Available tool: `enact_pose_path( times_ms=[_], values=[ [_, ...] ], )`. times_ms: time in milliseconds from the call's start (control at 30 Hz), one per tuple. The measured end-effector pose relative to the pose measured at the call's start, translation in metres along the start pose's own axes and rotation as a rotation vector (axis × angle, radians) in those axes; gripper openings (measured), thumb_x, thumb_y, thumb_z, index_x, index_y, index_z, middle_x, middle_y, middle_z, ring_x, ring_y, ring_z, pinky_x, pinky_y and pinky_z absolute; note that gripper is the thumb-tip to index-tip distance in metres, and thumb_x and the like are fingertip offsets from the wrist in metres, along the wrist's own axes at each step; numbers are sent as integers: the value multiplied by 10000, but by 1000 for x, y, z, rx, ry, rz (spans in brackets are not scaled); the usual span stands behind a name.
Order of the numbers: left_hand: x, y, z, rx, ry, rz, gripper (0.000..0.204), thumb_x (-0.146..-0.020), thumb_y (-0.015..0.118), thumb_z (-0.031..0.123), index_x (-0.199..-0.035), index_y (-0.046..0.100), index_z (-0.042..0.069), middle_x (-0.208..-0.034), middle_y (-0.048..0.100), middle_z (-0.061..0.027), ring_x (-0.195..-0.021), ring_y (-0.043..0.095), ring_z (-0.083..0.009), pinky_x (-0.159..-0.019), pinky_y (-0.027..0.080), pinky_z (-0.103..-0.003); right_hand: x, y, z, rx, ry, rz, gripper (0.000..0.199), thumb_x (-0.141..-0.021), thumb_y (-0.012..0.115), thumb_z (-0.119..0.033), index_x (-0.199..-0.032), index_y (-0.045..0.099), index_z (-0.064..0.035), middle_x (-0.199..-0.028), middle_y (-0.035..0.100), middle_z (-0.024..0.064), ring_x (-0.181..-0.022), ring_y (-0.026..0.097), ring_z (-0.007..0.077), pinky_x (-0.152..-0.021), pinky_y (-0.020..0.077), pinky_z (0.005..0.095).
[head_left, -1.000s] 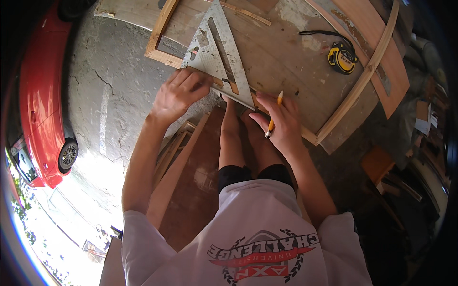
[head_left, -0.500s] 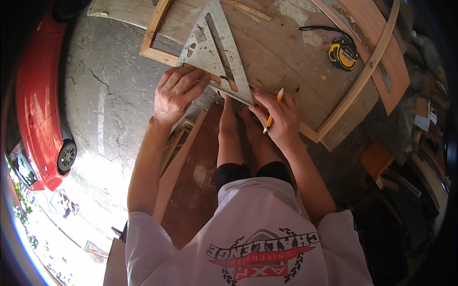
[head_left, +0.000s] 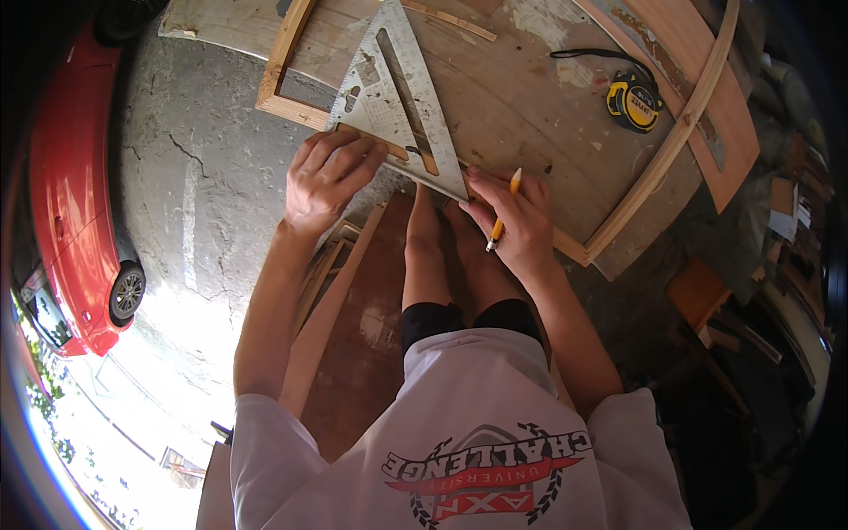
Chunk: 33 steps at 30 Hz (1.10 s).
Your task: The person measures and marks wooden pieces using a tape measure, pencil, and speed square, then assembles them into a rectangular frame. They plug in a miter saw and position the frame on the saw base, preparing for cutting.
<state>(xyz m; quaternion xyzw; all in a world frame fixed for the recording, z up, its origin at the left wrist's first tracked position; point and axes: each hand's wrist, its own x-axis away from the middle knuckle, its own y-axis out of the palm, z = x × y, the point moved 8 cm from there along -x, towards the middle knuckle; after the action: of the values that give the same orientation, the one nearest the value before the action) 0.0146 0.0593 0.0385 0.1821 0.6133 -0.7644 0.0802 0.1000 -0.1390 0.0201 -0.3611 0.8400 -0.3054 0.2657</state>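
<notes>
My left hand point(head_left: 325, 181) pinches the triangular metal square point(head_left: 375, 97), upper centre, along the wooden rail point(head_left: 298, 109); my right hand point(head_left: 519, 216) holds a pencil point(head_left: 504, 212) by its corner. Uneven pressure could skew the square.

The top edge crops the wooden frame point(head_left: 284, 55); the left hand point(head_left: 325, 177) hides part of it; the metal square's point(head_left: 380, 106) markings are illegibly small.
</notes>
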Motion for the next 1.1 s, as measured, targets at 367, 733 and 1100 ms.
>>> enact_pose_path(
  times_ms=[367, 733, 1100],
  values=[
    [2, -1, 3, 4, -63, 85, 299, -742, 691, 161, -1031, 760, 126, -1029, 670, 6, -1001, 642, -185, -872, 534, -355, -1, 1, 0, -13, 7, -6, 423, -800, 792, -129, -1198, 650, -104, -1189, 708, -2, -952, 628, 222, -891, 448, 403],
    [13, 4, 5, -22, -199, 130, 307, -802, 739, 186, -1106, 763, 151, -1119, 665, -15, -1060, 628, -225, -971, 501, -414, -3, -3, -6, 1, -10, 58, 225, -763, 822, -196, -937, 693, -133, -1166, 715, -36, -941, 623, 202, -845, 441, 379],
    [51, 56, 45, 955, -1363, 645, 367, -916, 755, 150, -1119, 494, -8, -1217, 566, -156, -1016, 589, -183, -868, 495, -336, 0, 1, -8, 119, -58, 31, 110, -775, 775, -146, -809, 670, -146, -1173, 714, -48, -863, 591, 200, -798, 457, 366]
  ],
)
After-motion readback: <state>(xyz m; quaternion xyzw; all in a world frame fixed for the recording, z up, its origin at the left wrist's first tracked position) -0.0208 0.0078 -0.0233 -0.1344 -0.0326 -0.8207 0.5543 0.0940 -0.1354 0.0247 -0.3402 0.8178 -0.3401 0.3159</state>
